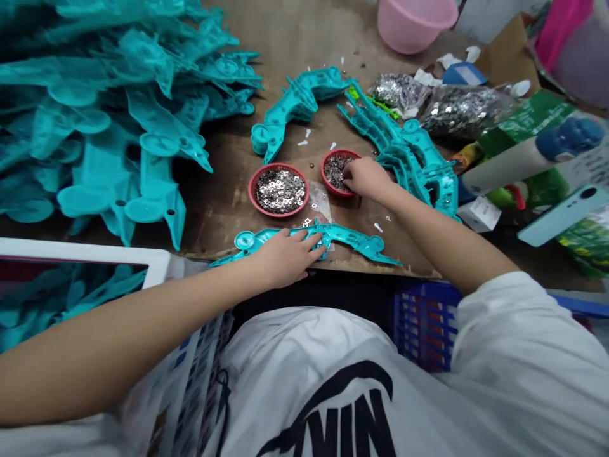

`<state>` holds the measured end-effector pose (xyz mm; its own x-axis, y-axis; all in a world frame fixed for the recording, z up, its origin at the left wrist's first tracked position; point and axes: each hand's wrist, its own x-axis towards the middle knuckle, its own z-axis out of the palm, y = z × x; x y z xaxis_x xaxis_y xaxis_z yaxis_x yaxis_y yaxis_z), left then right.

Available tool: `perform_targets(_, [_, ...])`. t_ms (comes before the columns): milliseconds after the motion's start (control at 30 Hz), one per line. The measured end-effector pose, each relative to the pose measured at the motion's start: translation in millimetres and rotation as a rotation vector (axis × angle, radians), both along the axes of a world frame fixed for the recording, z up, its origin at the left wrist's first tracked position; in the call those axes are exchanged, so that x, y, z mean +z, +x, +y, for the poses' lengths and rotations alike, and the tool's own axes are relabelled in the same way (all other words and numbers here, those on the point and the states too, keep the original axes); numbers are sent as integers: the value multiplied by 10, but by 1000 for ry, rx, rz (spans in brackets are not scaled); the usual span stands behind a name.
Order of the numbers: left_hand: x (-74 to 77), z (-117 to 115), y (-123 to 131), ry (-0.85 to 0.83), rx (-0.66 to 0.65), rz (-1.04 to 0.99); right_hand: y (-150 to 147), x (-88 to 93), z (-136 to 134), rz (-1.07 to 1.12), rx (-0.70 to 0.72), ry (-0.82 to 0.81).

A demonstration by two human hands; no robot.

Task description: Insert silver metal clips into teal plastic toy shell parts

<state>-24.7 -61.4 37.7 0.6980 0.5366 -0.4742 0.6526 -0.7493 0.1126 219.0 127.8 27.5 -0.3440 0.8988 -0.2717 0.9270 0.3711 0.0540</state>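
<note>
A long turquoise plastic part [354, 238] lies along the table's front edge. My left hand [290, 257] rests on its middle, fingers spread out. Behind it stands a red basket [251, 190] heaped with shiny flat metal pieces [280, 190]. My right hand [368, 181] reaches into a smaller red basket [340, 153] of darker small metal parts [334, 170]. Its fingertips are pinched together down among them, and whatever they grip is hidden. A few loose metal pieces [307, 222] lie between the larger basket and the turquoise part.
A tall pile of turquoise parts [104, 114] fills the left. More turquoise parts lie behind the baskets [304, 95] and on the right [413, 152]. Bags of metal pieces [466, 111], a pink tub [413, 25], a bottle [514, 162] and a phone [564, 216] stand right. Blue crate [423, 324] below.
</note>
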Motion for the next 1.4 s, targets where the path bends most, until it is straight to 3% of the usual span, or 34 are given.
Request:
perform_targets(100, [21, 17, 6, -27, 15, -22, 27, -5, -1, 23, -19, 19])
perform_targets(267, [-45, 30, -37, -52, 56, -87, 213, 25, 73, 108, 84, 2])
perform_targets(500, [-147, 23, -60, 15, 3, -57, 218, -249, 104, 132, 91, 16])
perform_targets(567, [-62, 1, -73, 47, -2, -69, 243, -271, 109, 163, 85, 44])
perform_targets(667, [201, 12, -74, 161, 19, -169, 313, -207, 106, 195, 50, 67])
perform_targets(767, [488, 180, -5, 276, 140, -250, 372, -103, 71, 236, 31, 87])
perform_targets(833, [571, 376, 75, 319, 263, -263, 384, -58, 32, 256, 11, 105])
perform_targets(900, [519, 575, 151, 327, 381, -299, 372, -48, -8, 256, -28, 130])
perform_targets(967, [352, 711, 193, 318, 447, -360, 347, -71, -36, 253, -57, 146])
perform_targets(1067, [62, 774, 165, 303, 422, -379, 316, -120, -40, 275, -80, 140])
perform_targets(1167, [-24, 801, 45, 275, 409, -327, 339, -84, -37, 291, -100, 130])
perform_targets(1267, [157, 912, -118, 220, 557, -226, 423, 101, -155, 304, -74, 110])
perform_targets(1400, [433, 1082, -296, 83, 676, 19, 537, 381, -644, 448, -75, 18])
